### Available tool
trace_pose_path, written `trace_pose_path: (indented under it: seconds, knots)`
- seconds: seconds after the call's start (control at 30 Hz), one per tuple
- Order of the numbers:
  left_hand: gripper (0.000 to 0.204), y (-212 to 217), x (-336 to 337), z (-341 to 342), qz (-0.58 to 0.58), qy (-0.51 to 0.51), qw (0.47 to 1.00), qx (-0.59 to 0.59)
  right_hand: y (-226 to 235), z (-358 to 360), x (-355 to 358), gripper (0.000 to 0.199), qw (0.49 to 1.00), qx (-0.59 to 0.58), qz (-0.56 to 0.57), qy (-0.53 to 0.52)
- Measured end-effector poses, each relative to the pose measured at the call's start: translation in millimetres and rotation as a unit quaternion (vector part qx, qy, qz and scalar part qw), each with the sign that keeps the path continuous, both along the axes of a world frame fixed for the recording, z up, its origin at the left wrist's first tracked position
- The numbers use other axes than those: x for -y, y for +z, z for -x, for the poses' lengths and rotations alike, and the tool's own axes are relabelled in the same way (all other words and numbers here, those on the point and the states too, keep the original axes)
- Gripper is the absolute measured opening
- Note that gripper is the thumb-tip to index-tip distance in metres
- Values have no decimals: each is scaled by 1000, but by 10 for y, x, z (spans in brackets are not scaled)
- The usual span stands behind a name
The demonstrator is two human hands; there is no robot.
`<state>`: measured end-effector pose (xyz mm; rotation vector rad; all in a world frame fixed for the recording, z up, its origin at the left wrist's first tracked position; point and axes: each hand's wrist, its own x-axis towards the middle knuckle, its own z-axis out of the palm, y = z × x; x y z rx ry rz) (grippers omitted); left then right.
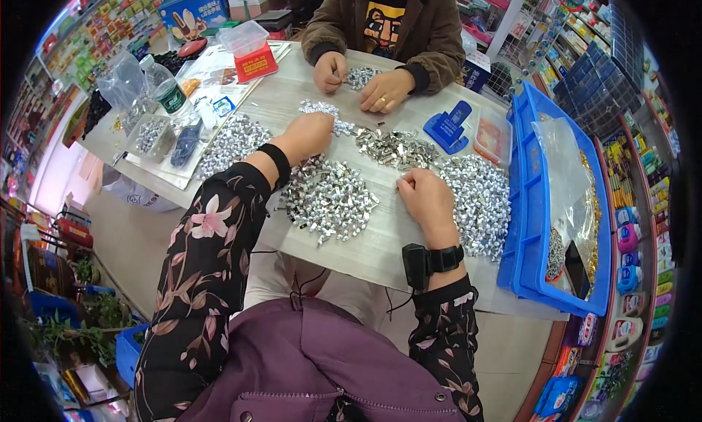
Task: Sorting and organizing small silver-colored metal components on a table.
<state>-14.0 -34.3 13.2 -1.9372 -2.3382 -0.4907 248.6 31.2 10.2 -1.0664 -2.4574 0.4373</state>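
My left hand (pixel 311 135) is closed, its fingertips bent down beside a small pile of white pieces (pixel 338 122). What those fingers hold, if anything, is hidden. My right hand (pixel 426 198) is closed too, thumb and forefinger together at the near edge of a pile of flat shiny metal pieces (pixel 402 150); I cannot make out anything in the pinch. Between my forearms lies a large heap of small bent silver metal pieces (pixel 330 206). Similar heaps spread left of my left hand (pixel 232 146) and right of my right hand (pixel 477 206).
Across the table (pixel 387 257) another person's hands (pixel 386 92) work at a small silver pile (pixel 360 77). A blue plastic holder (pixel 447 127), a lidded clear box (pixel 491 141) and a blue crate (pixel 521 217) stand right. Left are a bottle (pixel 167 89), clear tub (pixel 151 137) and red box (pixel 256 62).
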Motion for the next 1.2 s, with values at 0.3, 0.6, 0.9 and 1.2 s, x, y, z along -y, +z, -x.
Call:
trace_pose_path:
  seconds: [0.3, 0.6, 0.9, 1.2]
  knots:
    - [12, 413, 651, -278, 26, -51, 820, 570, -48, 137, 159, 12, 876, -328, 320, 152]
    - [15, 173, 1246, -829, -37, 2, 603, 797, 115, 291, 677, 15, 730, -288, 548, 289]
    - [13, -64, 1236, -1021, -67, -7, 533, 843, 54, 214, 651, 14, 752, -284, 523, 283]
    - [15, -81, 1243, -1056, -133, 10, 637, 759, -28, 286, 702, 11, 785, -313, 463, 268]
